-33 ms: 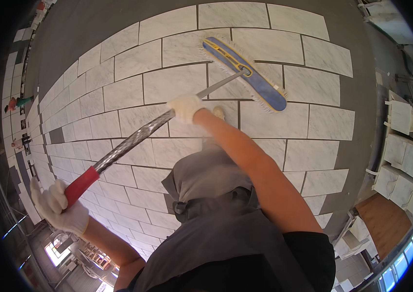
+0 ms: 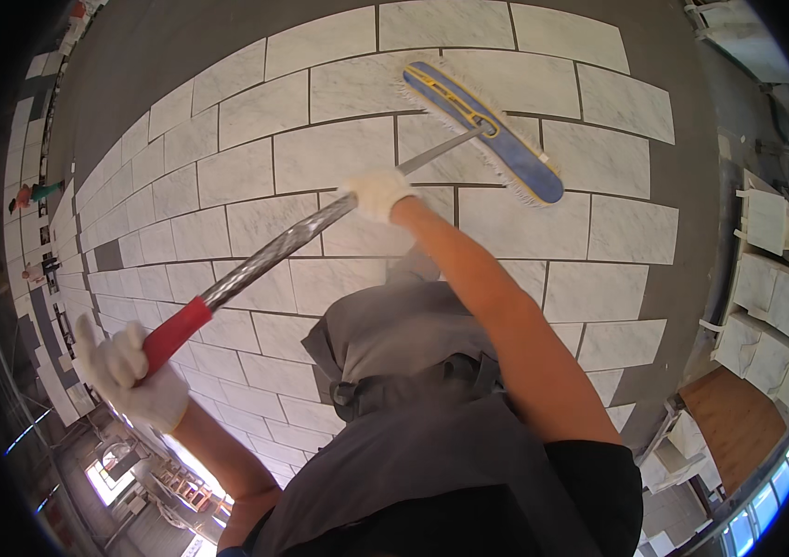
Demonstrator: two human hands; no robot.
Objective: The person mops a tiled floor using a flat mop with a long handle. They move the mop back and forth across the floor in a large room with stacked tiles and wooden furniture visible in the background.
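Note:
A dust mop (image 2: pixel 515 158) with a blue and yellow head and a pale fringe lies slanted across white veined floor tiles (image 2: pixel 329 158). Its grey metal shaft runs down to the left, through a patterned silvery section, to a red grip. White-gloved, my right hand (image 2: pixel 378 194) is closed around the shaft between the patterned part and the mop head. At the lower left, my left hand (image 2: pixel 139 376), also gloved, has the end of the red grip against its palm. Some of its fingers curl loosely beside the grip, and one sticks out.
Dark grey floor (image 2: pixel 162 46) borders the tiles at the far side and right. Stacked tiles (image 2: pixel 770 297) stand along the right edge, above a brown board (image 2: pixel 733 427). Two other people, one a small figure in green (image 2: pixel 37 193), are at the far left.
The mop head has slid right and slightly away from me over the tiles. Both my hands and the handle have shifted right with it.

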